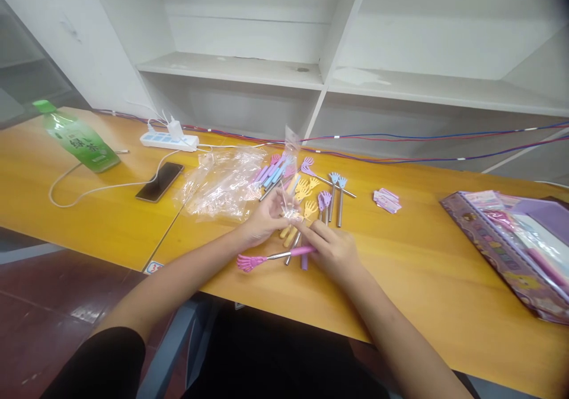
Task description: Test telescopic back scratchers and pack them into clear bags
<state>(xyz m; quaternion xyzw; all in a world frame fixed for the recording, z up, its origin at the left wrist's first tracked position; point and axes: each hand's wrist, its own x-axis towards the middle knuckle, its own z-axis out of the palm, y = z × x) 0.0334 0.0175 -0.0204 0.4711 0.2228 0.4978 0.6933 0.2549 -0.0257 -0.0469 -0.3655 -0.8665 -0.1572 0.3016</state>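
My left hand (269,214) is closed on a narrow clear plastic bag (291,141), which stands up above the fingers. Close beside it, my right hand (335,246) grips the pink handle of a back scratcher (252,262); its hand-shaped head points left, over the front of the table. The right fingertips meet the left hand near the bag's lower end, and whether they touch the bag is hard to tell. Around and behind both hands lie several more back scratchers, among them yellow ones (310,209), purple ones (324,200) and blue ones (341,183).
A heap of clear bags (222,182) lies left of my hands. Farther left are a phone (160,181), a power strip (169,140) and a green bottle (82,141). To the right are small printed cards (386,200) and an open patterned box (493,257). White shelves (235,70) stand behind.
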